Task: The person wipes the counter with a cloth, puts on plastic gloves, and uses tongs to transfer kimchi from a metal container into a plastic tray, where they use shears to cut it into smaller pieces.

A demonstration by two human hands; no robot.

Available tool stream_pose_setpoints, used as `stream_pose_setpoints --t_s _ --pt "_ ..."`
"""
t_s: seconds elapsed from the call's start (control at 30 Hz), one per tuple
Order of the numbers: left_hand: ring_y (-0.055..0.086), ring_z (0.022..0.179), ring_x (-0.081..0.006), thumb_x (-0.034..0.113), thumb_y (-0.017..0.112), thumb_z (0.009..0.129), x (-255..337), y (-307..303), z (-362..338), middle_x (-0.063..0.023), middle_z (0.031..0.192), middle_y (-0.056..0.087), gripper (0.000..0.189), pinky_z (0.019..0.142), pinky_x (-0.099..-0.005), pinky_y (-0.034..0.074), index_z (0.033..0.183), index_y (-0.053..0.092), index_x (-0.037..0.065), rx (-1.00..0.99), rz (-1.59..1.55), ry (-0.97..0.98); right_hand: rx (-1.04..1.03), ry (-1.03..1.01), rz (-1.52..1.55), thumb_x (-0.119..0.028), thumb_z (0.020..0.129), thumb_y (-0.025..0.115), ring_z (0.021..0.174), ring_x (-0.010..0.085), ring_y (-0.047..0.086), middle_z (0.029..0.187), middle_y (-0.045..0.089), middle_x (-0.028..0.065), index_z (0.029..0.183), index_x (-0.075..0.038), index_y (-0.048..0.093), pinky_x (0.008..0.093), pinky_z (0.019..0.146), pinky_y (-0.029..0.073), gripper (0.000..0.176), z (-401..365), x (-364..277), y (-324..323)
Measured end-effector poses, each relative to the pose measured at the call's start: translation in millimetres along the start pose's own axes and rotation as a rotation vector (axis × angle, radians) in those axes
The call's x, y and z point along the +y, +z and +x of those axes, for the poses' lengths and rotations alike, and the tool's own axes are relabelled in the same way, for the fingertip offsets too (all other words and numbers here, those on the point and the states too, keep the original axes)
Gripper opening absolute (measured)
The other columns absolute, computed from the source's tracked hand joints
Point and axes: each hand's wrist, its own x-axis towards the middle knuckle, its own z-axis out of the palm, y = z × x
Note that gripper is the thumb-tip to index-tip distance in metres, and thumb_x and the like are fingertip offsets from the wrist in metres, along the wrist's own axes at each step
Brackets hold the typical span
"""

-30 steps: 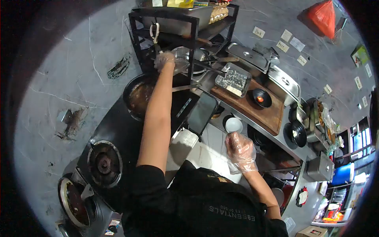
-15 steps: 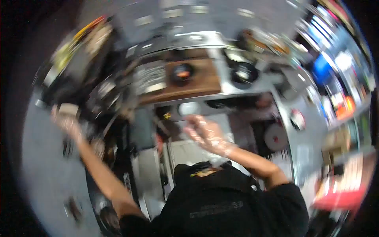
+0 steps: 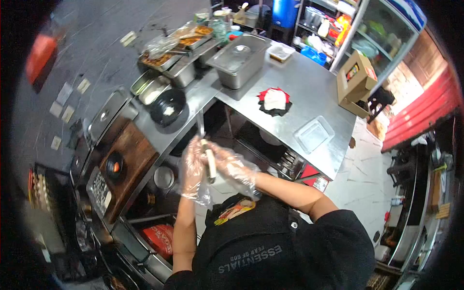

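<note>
I hold a utensil with a pale handle (image 3: 210,164) upright in front of my chest. Its thin metal end (image 3: 201,123) points away from me; whether it is a knife or a spatula I cannot make out. My left hand (image 3: 193,162), in a clear plastic glove, is closed at the handle's left side. From the other side my right hand (image 3: 231,164), gloved the same way, has its fingers closed against the handle. Beyond the hands runs the edge of a steel counter, where a black bowl (image 3: 167,107) contains something small and white.
A lidded steel container (image 3: 239,60), a red-and-black cloth-like bundle (image 3: 274,100), a clear plastic tray (image 3: 314,134) and a cardboard box (image 3: 356,82) stand on the steel table (image 3: 299,87). On the left is a wooden board (image 3: 130,154) with a small black bowl (image 3: 115,165).
The view has swung right, towards the steel table. My left hand has come in from the far left to meet my right hand, and the pale-handled utensil is now between them.
</note>
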Motion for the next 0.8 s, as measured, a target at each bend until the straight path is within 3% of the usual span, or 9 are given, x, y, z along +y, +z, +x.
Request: stream_pose_setpoints --t_s 0.1,0.17,0.27,0.33,0.4,0.47,0.53,0.67,0.8 --pt "0.056 0.094 -0.0083 0.032 0.044 0.102 -7.8 66.7 30.3 -0.0037 0.112 0.058 0.046 0.082 -0.0227 0.049 0.138 0.043 0.004 -0.095 -0.381 -0.439 0.158 -0.011 0.1 -0.022 0.085 0.072 0.114 0.0184 0.052 0.126 0.052 0.0072 0.137 -0.007 0.039 0.0321 0.097 0.044 0.063 -26.1 -35.3 -49.8" --pt "0.063 0.099 -0.0199 0.038 0.05 0.099 -43.5 100.7 46.0 -0.0125 0.118 0.062 0.051 0.09 -0.0319 0.05 0.134 0.047 0.001 -0.136 -0.475 -0.336 0.278 0.063 0.109 -0.017 0.079 0.077 0.105 0.0194 0.058 0.11 0.055 0.0073 0.134 -0.008 0.039 0.033 0.087 0.05 0.067 -35.6 -42.4 -83.6" --pt "0.066 0.091 -0.0183 0.048 0.041 0.1 -8.2 112.3 103.4 -0.013 0.101 0.07 0.057 0.079 -0.0302 0.051 0.113 0.065 -0.001 -0.43 0.031 -0.373 0.421 0.006 0.216 -0.012 0.081 0.075 0.085 0.0202 0.064 0.095 0.057 0.0085 0.134 -0.009 0.037 0.0328 0.072 0.054 0.066 -54.0 -51.2 -126.4" --pt "0.067 0.079 -0.0166 0.048 0.042 0.099 -37.1 118.6 158.0 -0.0093 0.085 0.072 0.056 0.07 -0.0313 0.052 0.099 0.071 -0.001 -0.343 0.38 -0.063 0.58 -0.149 0.25 -0.008 0.082 0.073 0.071 0.0199 0.063 0.089 0.057 0.0092 0.135 -0.011 0.035 0.0309 0.062 0.055 0.065 -65.6 -51.4 -149.5" --pt "0.066 0.075 -0.0302 0.045 0.049 0.095 -4.4 130.3 219.4 -0.0178 0.08 0.068 0.049 0.07 -0.0415 0.05 0.097 0.07 0.002 -0.234 0.807 0.09 0.884 -0.052 -0.066 -0.006 0.082 0.072 0.058 0.0103 0.053 0.074 0.053 0.001 0.133 -0.012 0.044 0.0222 0.048 0.044 0.059 -80.2 -48.4 -178.9" --pt "0.065 0.084 -0.0393 0.041 0.047 0.094 -45.5 136.2 298.7 -0.0211 0.085 0.067 0.043 0.074 -0.0479 0.05 0.102 0.067 0.004 -0.165 1.022 0.388 1.032 -0.283 0.163 -0.003 0.086 0.068 0.052 0.0022 0.047 0.069 0.053 -0.0053 0.125 -0.008 0.055 0.0178 0.045 0.039 0.041 -95.2 -31.0 -219.1" --pt "0.065 0.081 -0.0364 0.028 0.05 0.091 -139.2 138.4 391.6 -0.0188 0.091 0.068 0.029 0.068 -0.0465 0.052 0.092 0.067 0.005 -0.024 1.228 0.72 1.301 -0.14 -0.073 -0.011 0.084 0.073 0.05 0.0018 0.043 0.068 0.053 -0.0059 0.123 -0.008 0.056 0.018 0.043 0.036 0.043 -102.1 -58.2 -210.2" --pt "0.065 0.081 -0.0365 0.02 0.054 0.086 -129.8 161.1 455.6 -0.0184 0.094 0.067 0.021 0.068 -0.046 0.053 0.093 0.067 0.005 -0.095 1.287 0.44 1.548 -0.18 -0.13 -0.011 0.082 0.074 0.047 0.003 0.044 0.066 0.055 -0.0047 0.123 -0.008 0.055 0.0188 0.041 0.035 0.045 -103.3 -51.9 -220.7" --pt "0.065 0.076 -0.0379 0.017 0.054 0.085 -149.6 174.2 471.9 -0.0201 0.084 0.067 0.02 0.067 -0.049 0.05 0.094 0.063 0.002 -0.163 1.17 0.479 1.777 -0.216 -0.008 -0.008 0.084 0.072 0.046 0.004 0.044 0.066 0.055 -0.0033 0.121 -0.006 0.054 0.0192 0.04 0.036 0.041 -85.2 -48.3 -218.0"
